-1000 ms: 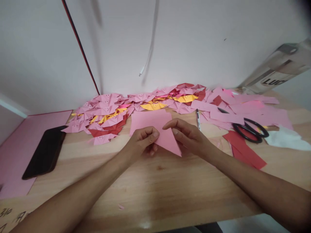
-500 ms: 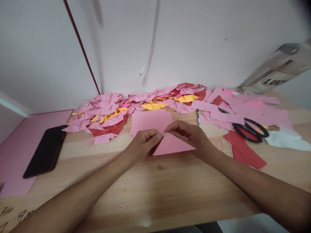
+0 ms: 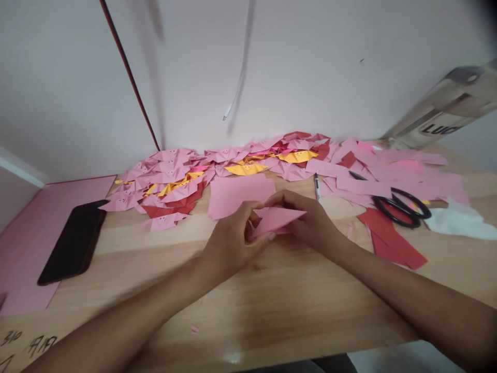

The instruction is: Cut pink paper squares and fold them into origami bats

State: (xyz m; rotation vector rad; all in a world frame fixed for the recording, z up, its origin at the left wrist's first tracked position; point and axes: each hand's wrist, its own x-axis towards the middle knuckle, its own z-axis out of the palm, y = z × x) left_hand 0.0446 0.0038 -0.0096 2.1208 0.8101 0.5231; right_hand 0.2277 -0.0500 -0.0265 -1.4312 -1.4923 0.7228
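Note:
Between my two hands is a folded piece of pink paper (image 3: pixel 276 219), tilted up off the table with a sharp corner pointing right. My left hand (image 3: pixel 236 230) grips its left side, thumb along the near edge and fingers curled behind. Around the far and right side, my right hand (image 3: pixel 305 215) holds it too; some of its fingers are hidden behind the paper. Just beyond my hands lies a stack of pink paper sheets (image 3: pixel 240 191), flat on the wooden table (image 3: pixel 248 311).
Folded paper shapes with drawn faces (image 3: pixel 171 173) are heaped along the wall. To the right lie pink scraps (image 3: pixel 419 181), black-handled scissors (image 3: pixel 402 208), red paper (image 3: pixel 392 241), a pen (image 3: pixel 317 187) and a white tissue (image 3: pixel 460 220). A phone (image 3: pixel 73 241) rests at left.
The pink paper has been lifted and turned, its corner now pointing right and higher. My left hand has shifted its thumb to the near edge; my right hand has moved in closer.

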